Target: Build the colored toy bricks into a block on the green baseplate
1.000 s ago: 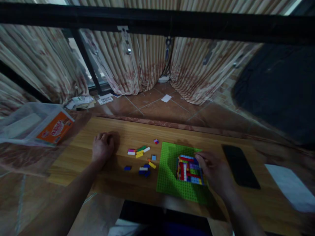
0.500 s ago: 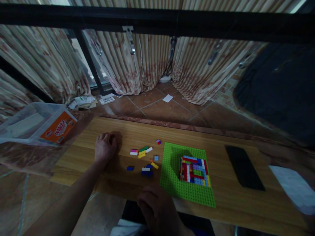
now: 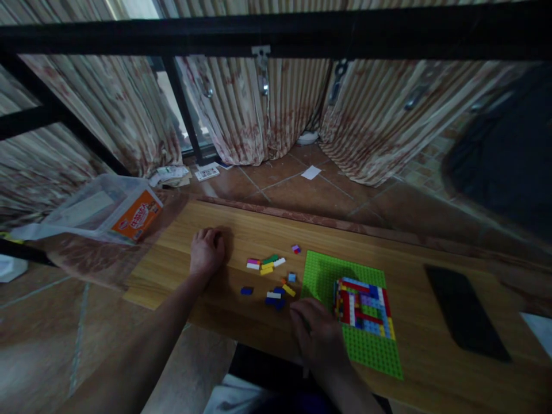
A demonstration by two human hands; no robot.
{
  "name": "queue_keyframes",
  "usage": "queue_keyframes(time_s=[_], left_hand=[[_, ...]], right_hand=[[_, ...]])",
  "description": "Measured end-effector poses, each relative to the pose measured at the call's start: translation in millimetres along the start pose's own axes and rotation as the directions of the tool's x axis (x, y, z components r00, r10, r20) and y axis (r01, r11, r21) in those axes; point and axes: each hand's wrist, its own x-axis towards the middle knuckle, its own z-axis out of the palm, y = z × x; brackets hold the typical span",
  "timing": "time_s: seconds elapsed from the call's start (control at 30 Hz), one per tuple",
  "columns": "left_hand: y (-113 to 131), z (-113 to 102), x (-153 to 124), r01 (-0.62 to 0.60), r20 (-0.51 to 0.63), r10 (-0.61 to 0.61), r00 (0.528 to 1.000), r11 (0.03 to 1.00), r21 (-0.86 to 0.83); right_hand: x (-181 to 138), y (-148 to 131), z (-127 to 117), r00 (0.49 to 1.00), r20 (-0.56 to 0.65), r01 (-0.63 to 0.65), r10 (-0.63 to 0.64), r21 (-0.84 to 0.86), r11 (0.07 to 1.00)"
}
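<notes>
My left hand (image 3: 207, 251) rests on the wooden table to the left of the loose bricks, its fingers curled in with nothing visible in them. Over the near left edge of the green baseplate (image 3: 374, 355) is my right hand (image 3: 318, 330), fingers bent and closed; whatever they may hold is hidden. A low block of multicoloured toy bricks (image 3: 366, 306) stands on the baseplate, just right of that hand. Between my hands lie loose bricks: several blue bricks (image 3: 276, 300), a yellow brick (image 3: 267, 270), a green brick (image 3: 270, 259) and a light blue brick (image 3: 292, 277).
A black flat slab (image 3: 466, 310) lies on the table's right side, with white paper (image 3: 539, 330) beyond it. Left of the table stands a clear plastic bin (image 3: 101, 201) with an orange label. A dark rail (image 3: 302, 34) crosses in front of the curtains (image 3: 241, 115).
My right hand has moved up and forward from the table's near edge to the baseplate. The left hand stays resting on the table. The whole view has shifted slightly.
</notes>
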Motion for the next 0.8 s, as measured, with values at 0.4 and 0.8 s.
queue_keyframes(time_s=[0.4, 0.8], left_hand=[[1, 0, -2, 0.026, -0.014, -0.026, 1.0, 0.999, -0.02], [2, 2, -2, 0.029, -0.009, -0.029, 1.0, 0.999, -0.046]], right_hand=[[51, -2, 14, 0.998, 0.01, -0.052, 0.055, -0.206, 0.977], [46, 12, 3, 0.995, 0.032, -0.088, 0.096, -0.188, 0.978]])
